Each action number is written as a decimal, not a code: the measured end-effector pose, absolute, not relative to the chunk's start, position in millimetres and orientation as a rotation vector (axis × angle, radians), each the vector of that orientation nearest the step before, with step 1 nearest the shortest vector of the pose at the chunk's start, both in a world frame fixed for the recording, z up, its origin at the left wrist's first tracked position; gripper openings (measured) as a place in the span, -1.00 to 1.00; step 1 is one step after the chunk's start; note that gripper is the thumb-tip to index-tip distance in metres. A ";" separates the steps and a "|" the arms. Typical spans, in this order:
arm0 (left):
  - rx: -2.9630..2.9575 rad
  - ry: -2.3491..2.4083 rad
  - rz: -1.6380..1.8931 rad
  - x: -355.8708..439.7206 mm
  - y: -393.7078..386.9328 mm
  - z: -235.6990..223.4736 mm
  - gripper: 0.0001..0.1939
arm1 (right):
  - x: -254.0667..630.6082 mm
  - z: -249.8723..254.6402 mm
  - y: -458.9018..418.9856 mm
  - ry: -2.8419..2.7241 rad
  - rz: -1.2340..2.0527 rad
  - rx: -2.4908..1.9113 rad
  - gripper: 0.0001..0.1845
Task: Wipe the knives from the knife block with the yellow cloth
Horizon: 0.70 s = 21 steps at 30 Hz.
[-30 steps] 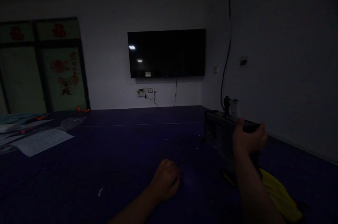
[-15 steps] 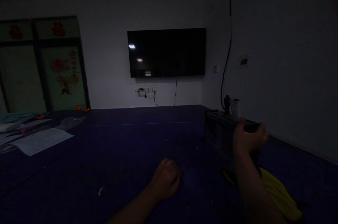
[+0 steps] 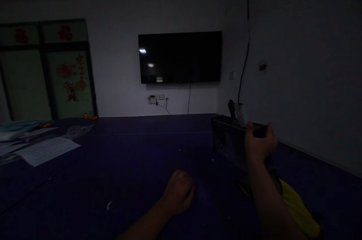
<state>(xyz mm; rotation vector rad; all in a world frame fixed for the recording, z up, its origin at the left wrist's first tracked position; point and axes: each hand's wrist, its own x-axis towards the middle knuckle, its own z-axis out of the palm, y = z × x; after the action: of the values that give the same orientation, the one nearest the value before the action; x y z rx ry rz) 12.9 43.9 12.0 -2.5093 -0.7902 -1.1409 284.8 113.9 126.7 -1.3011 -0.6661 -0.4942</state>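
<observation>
My right hand (image 3: 259, 145) grips the near end of a black box-shaped case (image 3: 229, 136), thumb and fingers over its top edge. The case stands slightly tilted on the purple surface; its lower near end is hidden behind my hand and forearm. A dark upright piece (image 3: 232, 108) and a pale, clear-looking piece (image 3: 241, 114) stick up at its top; their kind is too dark to tell. My left hand (image 3: 179, 191) rests on the surface as a loose fist, apart from the case, with no object showing in it. Beside my right forearm lies a yellow and black item (image 3: 298, 210), perhaps cloth.
The purple tabletop (image 3: 135, 164) reaches the far wall. Papers (image 3: 48, 150) and clear plastic (image 3: 78, 131) lie at the left, small orange pieces (image 3: 89, 117) farther back. A white scrap (image 3: 109, 205) lies nearer me. A television (image 3: 181, 57) hangs ahead; a black cable (image 3: 245, 59) runs down the right.
My right hand and the black case have shifted a little to the left, the pieces on top moving along with it. My left hand has stayed put.
</observation>
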 end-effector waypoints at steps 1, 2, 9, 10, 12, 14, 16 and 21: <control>-2.512 -0.818 -1.152 12.7 43.1 12.9 -0.77 | 280.5 130.7 113.5 -0.690 -0.474 -1.278 -0.16; -2.516 -0.847 -1.167 12.2 42.7 13.8 -0.77 | 275.6 135.1 112.8 -0.712 -0.442 -1.254 -0.18; -2.261 -1.172 -1.538 -8.8 58.4 33.1 -0.57 | 224.1 162.4 103.8 -0.850 0.175 -0.886 -0.17; -2.173 -1.273 -1.646 -13.9 62.4 39.8 -0.49 | 215.3 164.4 102.6 -0.870 0.220 -0.858 -0.18; -2.008 -1.433 -1.897 -25.6 68.9 57.0 -0.29 | 198.1 166.8 100.3 -0.918 0.311 -0.816 -0.20; -1.953 -1.508 -2.165 -39.6 72.1 77.6 -0.16 | 181.5 167.4 97.4 -0.973 0.401 -0.781 -0.22; -1.985 -1.478 -2.452 -55.7 71.2 98.6 -0.13 | 166.3 166.9 93.6 -1.028 0.488 -0.744 -0.23; -2.349 -1.265 -2.761 -90.1 59.9 134.3 -0.09 | 139.2 163.8 85.5 -1.088 0.868 -0.584 -0.26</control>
<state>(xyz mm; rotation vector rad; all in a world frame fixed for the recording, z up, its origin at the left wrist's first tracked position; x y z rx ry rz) -90.1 59.9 134.3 -2.3493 -1.2646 -2.7606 139.2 85.5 163.8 -0.5841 -1.0881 0.8680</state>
